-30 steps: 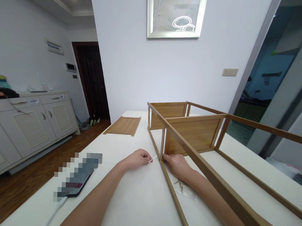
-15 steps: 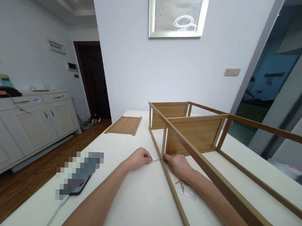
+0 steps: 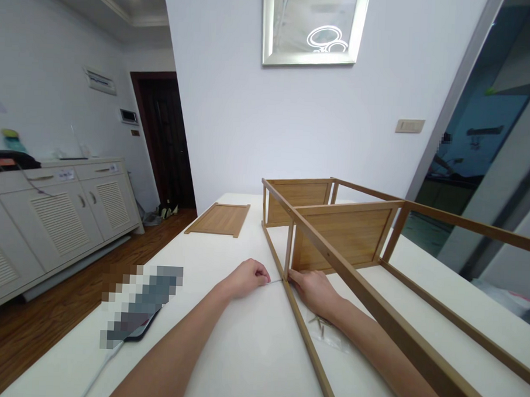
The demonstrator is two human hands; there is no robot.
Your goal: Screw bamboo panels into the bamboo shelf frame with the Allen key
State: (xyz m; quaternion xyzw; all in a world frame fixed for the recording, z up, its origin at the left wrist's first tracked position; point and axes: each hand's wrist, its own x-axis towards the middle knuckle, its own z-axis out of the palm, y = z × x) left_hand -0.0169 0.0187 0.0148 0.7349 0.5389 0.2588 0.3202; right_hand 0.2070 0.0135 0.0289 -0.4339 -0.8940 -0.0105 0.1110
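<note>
A wooden shelf frame (image 3: 305, 338) lies on its side on the white table, with slatted panels (image 3: 345, 234) fitted between its rails. Thumb and fingers of my left hand (image 3: 248, 278) pinch a thin grey hex key (image 3: 275, 281), whose tip meets the lower rail where a short crossbar joins it. On the inner side of that joint, my right hand (image 3: 313, 290) grips the frame by the panel's lower corner; its fingertips are partly hidden behind the crossbar. Beneath my right forearm is a clear plastic bag (image 3: 333, 340) with several brass-coloured screws (image 3: 321, 327).
A loose slatted panel (image 3: 220, 219) lies flat at the table's far left. Nearer me on the left is a phone (image 3: 143, 328) with a white cable (image 3: 102, 370), partly covered by blurred blocks. The frame's long upper rail (image 3: 375, 300) crosses above my right forearm.
Both hands keep their places at the joint, and the frame stays put. The whole view has shifted very slightly.
</note>
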